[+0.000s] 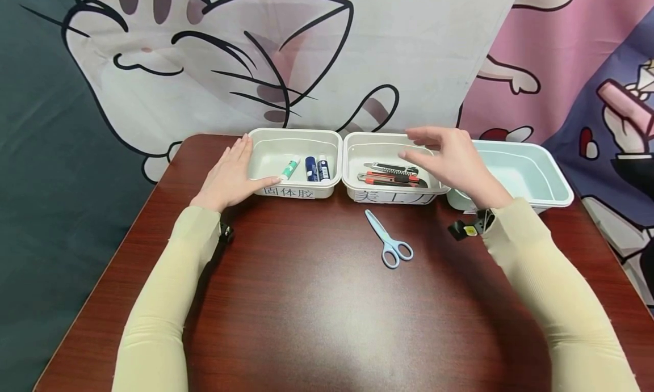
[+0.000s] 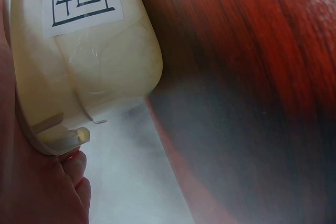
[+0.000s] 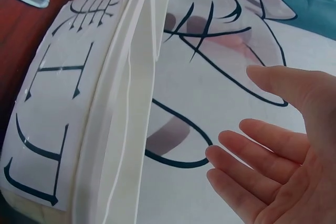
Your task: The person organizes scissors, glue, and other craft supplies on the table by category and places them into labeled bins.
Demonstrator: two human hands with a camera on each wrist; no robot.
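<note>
My left hand (image 1: 227, 173) rests along the left rim of a white bin (image 1: 296, 134), fingers straight and thumb at the front rim. In that bin lie a green-and-white glue stick (image 1: 290, 168) and two blue glue sticks (image 1: 311, 169). The right hand (image 1: 452, 159) hovers over the right side of the middle white bin (image 1: 378, 142), fingers apart and holding nothing. The middle bin contains a grey-and-black box cutter (image 1: 390, 168) and red-and-black box cutters (image 1: 390, 179). Light-blue scissors (image 1: 389, 239) lie on the table in front of it.
A pale blue-green bin (image 1: 526, 154) stands at the right, partly behind my right hand and wrist; its visible inside shows no contents. Paper labels (image 1: 288, 192) with Chinese characters front the two white bins. The brown table (image 1: 327, 312) meets a cartoon-cat curtain (image 1: 419, 40) behind.
</note>
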